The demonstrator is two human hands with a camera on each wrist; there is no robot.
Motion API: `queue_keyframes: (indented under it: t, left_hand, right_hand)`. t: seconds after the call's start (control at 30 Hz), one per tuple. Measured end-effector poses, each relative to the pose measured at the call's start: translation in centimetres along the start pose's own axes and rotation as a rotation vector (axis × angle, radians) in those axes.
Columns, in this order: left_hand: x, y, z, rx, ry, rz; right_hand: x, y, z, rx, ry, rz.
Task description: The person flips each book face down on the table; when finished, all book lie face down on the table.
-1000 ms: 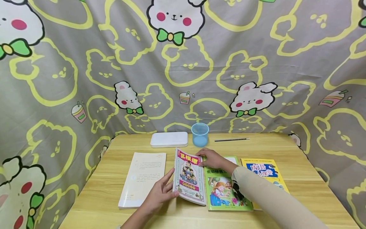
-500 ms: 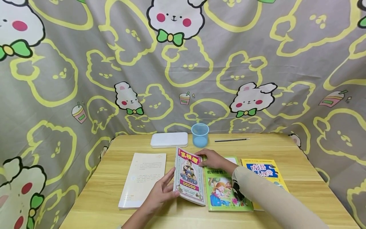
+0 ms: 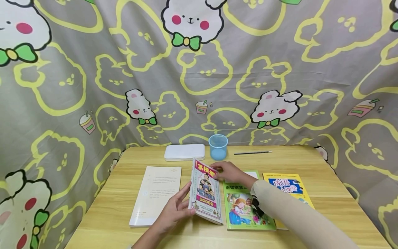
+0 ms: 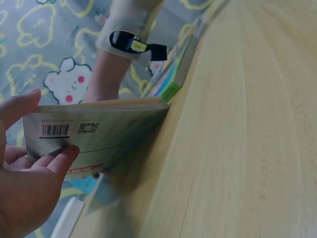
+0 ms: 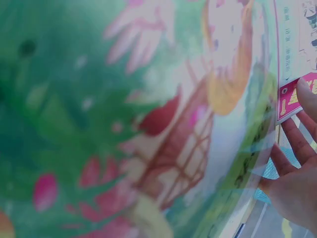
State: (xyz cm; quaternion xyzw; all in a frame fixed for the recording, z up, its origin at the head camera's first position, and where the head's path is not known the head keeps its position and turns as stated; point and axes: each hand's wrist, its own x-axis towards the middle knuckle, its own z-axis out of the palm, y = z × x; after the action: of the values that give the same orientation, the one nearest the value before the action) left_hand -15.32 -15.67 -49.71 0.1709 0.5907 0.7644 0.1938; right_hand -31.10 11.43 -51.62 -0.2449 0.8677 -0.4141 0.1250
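Observation:
A pink-titled comic-style book [image 3: 205, 197] is raised at its left side and tilts toward the right. My left hand [image 3: 173, 211] grips its lower left edge, thumb at the front and fingers behind. Its back cover [image 4: 94, 131], with a barcode, faces the left wrist view. At the upper right corner my right hand [image 3: 232, 174] pinches the same book; the right wrist view shows the thumb on the pink title band. Under my right forearm lies a green book [image 3: 240, 211] with a girl on its cover, partly hidden by the sleeve.
A cream book [image 3: 157, 197] lies on the wooden table [image 3: 109, 204] at the left. Right of the green book is a yellow book [image 3: 303, 188], partly covered by my sleeve. Along the back are a white case [image 3: 184, 152], a blue mesh cup [image 3: 218, 148] and a pencil [image 3: 253, 153].
The pink-titled book's left side has risen and it tilts more steeply to the right. My right hand has shifted slightly left with its corner; my left hand stays nearly in place.

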Motion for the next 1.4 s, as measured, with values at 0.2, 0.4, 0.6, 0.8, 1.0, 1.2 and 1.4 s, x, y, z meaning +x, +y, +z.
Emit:
queue_keyframes:
  t: [0.2,0.4,0.6,0.8,1.0,1.2,1.4]
  left_hand:
    - [0.0,0.2,0.1,0.012,-0.001,0.0]
    - [0.0,0.5,0.3,0.024,-0.005,0.005]
    - [0.0,0.6,0.5,0.026,-0.022,0.026]
    - [0.0,0.7,0.6,0.039,-0.027,0.046]
    - [-0.1,0.7,0.7,0.073,-0.014,0.055]
    - [-0.2,0.9,0.8,0.117,0.002,0.071]
    - [-0.2,1.0,0.9,0.125,0.006,0.093]
  right_hand:
    - [0.3,-1.3,0.2,-0.003,0.019,0.01]
    - [0.9,-2.3,0.2,-0.042,0.037,-0.006]
    - [1.3,-3.5,0.1,-0.046,0.048,-0.028]
    - [1.3,-5.0,0.0,-0.006,0.05,-0.038]
    - [1.3,-6.3,-0.1,0.039,0.045,-0.055]
    - [1.5,-7.1,-0.3,0.088,0.043,-0.06]
    - [1.4,-7.9,-0.3,0.097,0.025,-0.059]
